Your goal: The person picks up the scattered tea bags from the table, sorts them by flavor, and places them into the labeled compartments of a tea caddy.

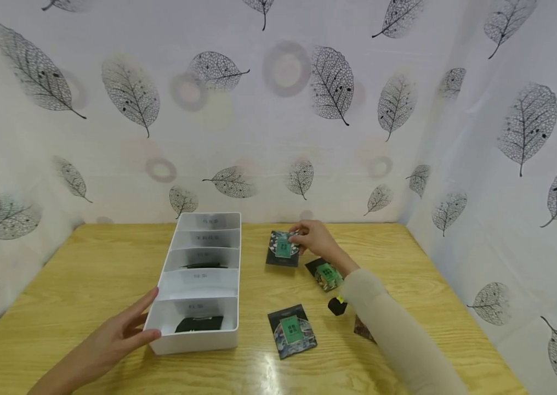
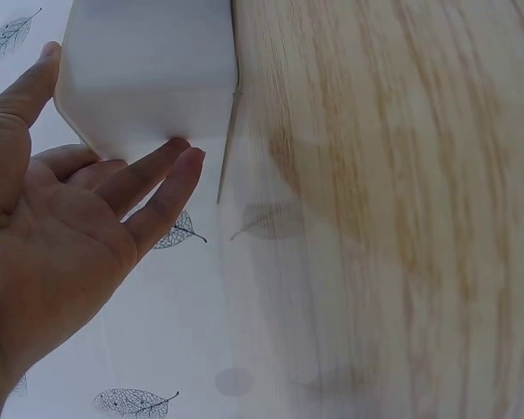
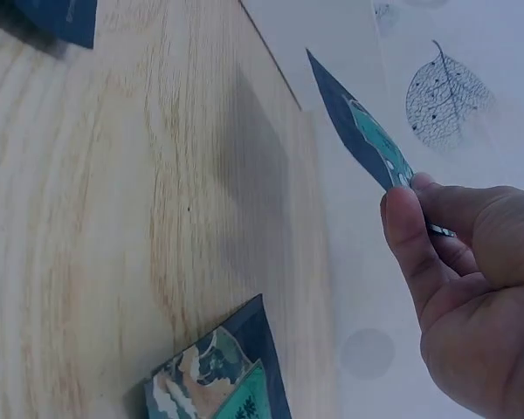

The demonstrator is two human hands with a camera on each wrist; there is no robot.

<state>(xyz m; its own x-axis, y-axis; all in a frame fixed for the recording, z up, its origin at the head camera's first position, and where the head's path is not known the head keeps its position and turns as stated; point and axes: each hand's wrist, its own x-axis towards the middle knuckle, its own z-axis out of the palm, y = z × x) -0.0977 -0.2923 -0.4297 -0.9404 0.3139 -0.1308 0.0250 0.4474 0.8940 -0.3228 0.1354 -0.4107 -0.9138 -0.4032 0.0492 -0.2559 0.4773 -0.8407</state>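
The right hand [image 1: 316, 240] pinches a printed sachet [image 1: 281, 257], likely light, best edge-held; the left hand [image 1: 125, 329] has a compartment box [image 1: 199, 342] against outstretched fingers.

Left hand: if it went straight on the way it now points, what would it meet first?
The white divided tray, at its near corner; the left hand seems already to touch it, though exact contact is hard to judge.

Box [image 1: 194, 344] on table [image 1: 111, 258] — left of sachets [image 1: 292, 332]; item [image 1: 199, 324] in box's nearest compartment [image 1: 229, 314]; curtain [image 1: 259, 126] behind table
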